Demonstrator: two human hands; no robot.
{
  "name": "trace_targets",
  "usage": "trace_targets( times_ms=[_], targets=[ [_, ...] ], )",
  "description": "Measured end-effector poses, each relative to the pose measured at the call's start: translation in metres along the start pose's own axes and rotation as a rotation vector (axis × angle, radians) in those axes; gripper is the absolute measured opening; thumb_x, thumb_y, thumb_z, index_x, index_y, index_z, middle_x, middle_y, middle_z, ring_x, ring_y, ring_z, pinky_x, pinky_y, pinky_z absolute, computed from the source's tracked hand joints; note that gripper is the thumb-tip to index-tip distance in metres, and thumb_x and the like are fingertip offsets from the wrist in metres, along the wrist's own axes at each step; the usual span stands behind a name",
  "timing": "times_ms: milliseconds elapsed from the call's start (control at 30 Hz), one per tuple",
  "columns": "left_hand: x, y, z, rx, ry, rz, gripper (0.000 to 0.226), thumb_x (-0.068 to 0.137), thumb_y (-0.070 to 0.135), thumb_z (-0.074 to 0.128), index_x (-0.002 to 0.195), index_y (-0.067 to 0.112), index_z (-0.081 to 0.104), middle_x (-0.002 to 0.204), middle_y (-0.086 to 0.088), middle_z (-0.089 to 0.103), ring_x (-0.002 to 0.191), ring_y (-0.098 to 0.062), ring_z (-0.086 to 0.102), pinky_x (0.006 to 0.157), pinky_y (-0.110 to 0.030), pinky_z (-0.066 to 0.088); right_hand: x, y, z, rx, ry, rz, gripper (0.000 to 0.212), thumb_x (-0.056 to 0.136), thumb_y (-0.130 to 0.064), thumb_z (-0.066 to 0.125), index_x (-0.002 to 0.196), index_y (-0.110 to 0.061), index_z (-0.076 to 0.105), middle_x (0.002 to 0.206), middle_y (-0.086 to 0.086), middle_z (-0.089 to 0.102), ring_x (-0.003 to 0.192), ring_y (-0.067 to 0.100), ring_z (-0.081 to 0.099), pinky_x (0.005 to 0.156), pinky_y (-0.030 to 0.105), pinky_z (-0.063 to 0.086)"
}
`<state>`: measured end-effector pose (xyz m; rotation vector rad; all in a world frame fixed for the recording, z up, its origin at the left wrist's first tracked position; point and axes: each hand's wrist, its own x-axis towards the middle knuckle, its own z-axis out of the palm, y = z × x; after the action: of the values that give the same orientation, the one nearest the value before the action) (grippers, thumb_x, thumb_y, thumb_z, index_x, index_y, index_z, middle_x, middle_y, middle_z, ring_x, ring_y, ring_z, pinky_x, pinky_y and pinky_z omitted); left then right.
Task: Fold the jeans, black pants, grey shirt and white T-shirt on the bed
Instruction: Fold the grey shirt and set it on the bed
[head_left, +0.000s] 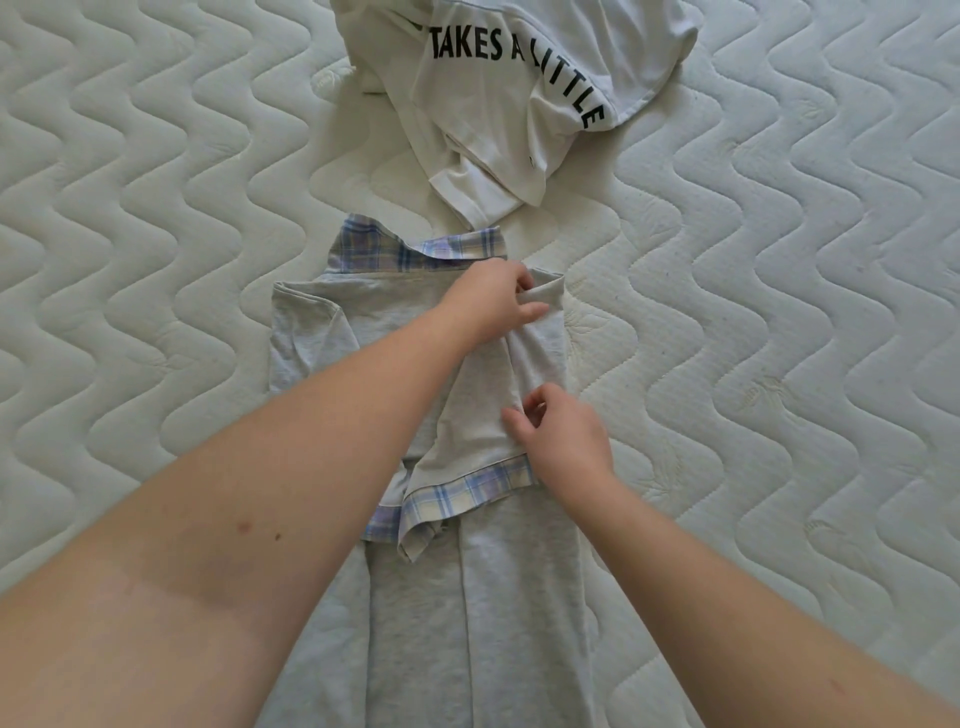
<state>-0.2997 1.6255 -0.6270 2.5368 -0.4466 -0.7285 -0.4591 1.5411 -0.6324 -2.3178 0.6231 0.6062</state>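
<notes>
Head view, looking down on a quilted mattress (156, 260). Grey shirt (483, 597) spread along the centre of the frame, long axis running from the bottom edge up to the plaid collar (415, 249) just above centre. Left hand (493, 306), reaching in from lower left, pinching the folded shoulder edge at centre right, thumb and fingers curled on the cloth. Right hand (566, 441), just below it, fingers bent and pinching the same flap beside the plaid-trimmed sleeve cuff (467, 493). Both hands on the shirt's right-of-frame side, so the flap lies leftward of the fingers, toward the garment's midline; judged step: laying the side panel and sleeve inward along that long axis. Right hand nearer the cuff, left nearer the collar. White T-shirt (519, 93) crumpled at top centre, almost touching the collar, not yet folded. Jeans and black pants not in view.
</notes>
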Motion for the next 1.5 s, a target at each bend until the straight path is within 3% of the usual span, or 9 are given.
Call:
trace_targets(
  times_ms=[367,500,633,767,967,1100,1267,1400,1500],
  targets=[
    [0.027,0.02,0.026,-0.259,0.092,-0.163,0.019,0.094,0.029,0.062,0.111,0.024,0.068,0.11,0.003,0.068,0.108,-0.019,0.061,0.098,-0.037,0.048,-0.002,0.005,0.005,-0.038,0.041,-0.026,0.023,0.092,-0.045,0.055,0.081,-0.025,0.053,0.082,-0.006,0.061,0.087,0.022,0.057,0.081,0.037,0.042],
    [0.021,0.014,0.017,-0.253,0.109,-0.181,0.023,0.09,0.044,0.065,0.103,0.025,0.063,0.098,0.007,0.062,0.099,-0.018,0.06,0.092,-0.037,0.05,-0.007,0.007,0.003,-0.026,0.041,0.005,0.032,0.092,-0.049,0.053,0.073,-0.023,0.047,0.074,-0.005,0.058,0.081,0.023,0.056,0.077,0.037,0.04],
    [0.014,0.003,-0.002,0.02,0.026,-0.175,0.023,0.092,0.043,0.061,0.096,0.021,0.064,0.098,0.0,0.066,0.095,-0.02,0.062,0.084,-0.037,0.053,-0.011,0.009,-0.001,0.021,-0.043,0.036,0.03,0.092,-0.051,0.054,0.088,-0.021,0.057,0.084,-0.003,0.063,0.084,0.02,0.058,0.079,0.037,0.047],
    [0.014,0.001,-0.01,0.073,0.01,-0.171,0.021,0.095,0.033,0.06,0.106,0.017,0.069,0.104,-0.003,0.068,0.099,-0.02,0.061,0.085,-0.035,0.052,-0.018,0.014,0.0,0.07,-0.034,0.044,0.036,0.094,-0.046,0.053,0.074,-0.016,0.051,0.068,-0.002,0.055,0.067,0.019,0.054,0.055,0.031,0.038],
    [0.013,-0.002,-0.009,0.015,-0.032,-0.155,0.032,0.096,0.045,0.055,0.105,0.016,0.065,0.1,-0.001,0.065,0.09,-0.016,0.058,0.074,-0.028,0.046,-0.02,0.023,0.005,0.042,-0.008,0.038,0.029,0.092,-0.051,0.055,0.088,-0.022,0.057,0.073,-0.01,0.055,0.073,0.014,0.056,0.058,0.03,0.04],
    [0.003,-0.012,-0.02,0.052,-0.156,-0.136,0.034,0.088,0.043,0.068,0.112,0.018,0.066,0.1,0.002,0.066,0.081,-0.011,0.058,0.064,-0.023,0.045,-0.02,0.024,0.01,0.003,0.026,0.041,0.027,0.092,-0.051,0.056,0.09,-0.025,0.049,0.076,-0.01,0.052,0.078,0.018,0.056,0.062,0.03,0.038],
    [-0.004,-0.012,-0.001,-0.001,0.011,-0.184,0.03,0.093,0.044,0.06,0.101,0.015,0.062,0.093,-0.001,0.061,0.087,-0.019,0.055,0.069,-0.029,0.04,-0.015,0.028,0.006,-0.197,0.024,0.138,0.052,0.086,-0.071,0.045,0.089,-0.02,0.053,0.085,-0.002,0.06,0.083,0.024,0.06,0.062,0.032,0.039],
    [-0.017,-0.009,0.013,-0.221,0.147,-0.236,0.04,0.094,0.05,0.055,0.115,0.016,0.056,0.102,0.002,0.059,0.091,-0.016,0.053,0.073,-0.029,0.04,0.004,0.03,-0.01,0.124,0.184,0.088,0.041,0.089,-0.06,0.054,0.097,-0.02,0.056,0.087,-0.007,0.059,0.084,0.017,0.056,0.068,0.03,0.037],
    [-0.028,-0.018,0.014,-0.282,0.031,-0.277,0.047,0.091,0.051,0.059,0.12,0.015,0.058,0.104,0.003,0.059,0.096,-0.018,0.057,0.08,-0.032,0.047,0.031,0.02,-0.025,0.323,0.168,0.089,0.032,0.092,-0.047,0.059,0.103,-0.017,0.065,0.081,-0.013,0.059,0.085,0.013,0.059,0.071,0.025,0.038]
  ],
)
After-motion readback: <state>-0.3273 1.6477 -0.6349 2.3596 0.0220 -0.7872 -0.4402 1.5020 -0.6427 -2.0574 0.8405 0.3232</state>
